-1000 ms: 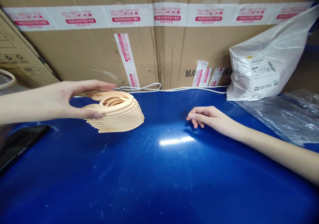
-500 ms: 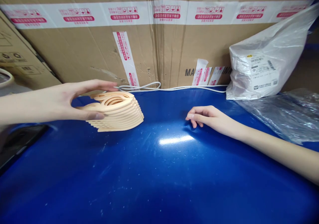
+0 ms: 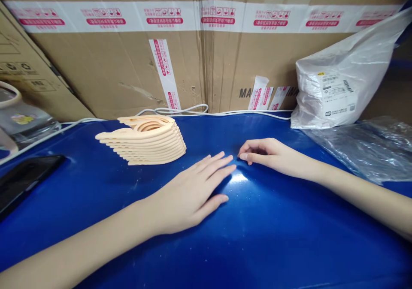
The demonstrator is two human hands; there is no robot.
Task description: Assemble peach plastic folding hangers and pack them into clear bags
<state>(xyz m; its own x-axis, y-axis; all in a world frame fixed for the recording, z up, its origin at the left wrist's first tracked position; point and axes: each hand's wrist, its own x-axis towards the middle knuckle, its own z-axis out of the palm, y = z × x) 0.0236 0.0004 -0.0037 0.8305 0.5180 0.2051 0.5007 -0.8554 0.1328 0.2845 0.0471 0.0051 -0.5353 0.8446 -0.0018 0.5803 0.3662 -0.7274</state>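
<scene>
A neat stack of thin, cream-coloured flat pieces with rounded openings (image 3: 154,145) lies on the blue table; I cannot tell their exact kind. Nearer to me, my left hand (image 3: 189,194) reaches across the tabletop, palm down, fingers stretched out and thumb apart. It holds nothing and is clear of the stack. Just beyond its fingertips, my right hand (image 3: 267,154) rests on its side on the table. Its fingers are loosely curled, with a gap between thumb and forefinger, and I see nothing in them. A small space separates the two hands.
Behind the table stands a large cardboard box (image 3: 119,66), with a white cable (image 3: 222,114) along its foot. At right are a white plastic parcel (image 3: 334,91) and clear plastic film (image 3: 363,152). A black phone (image 3: 28,177) and a transparent jug (image 3: 25,117) are at left.
My left hand has let go of the stack and moved right and nearer to me, flattening out beside my right hand. The stack stays in place. My right hand has hardly moved.
</scene>
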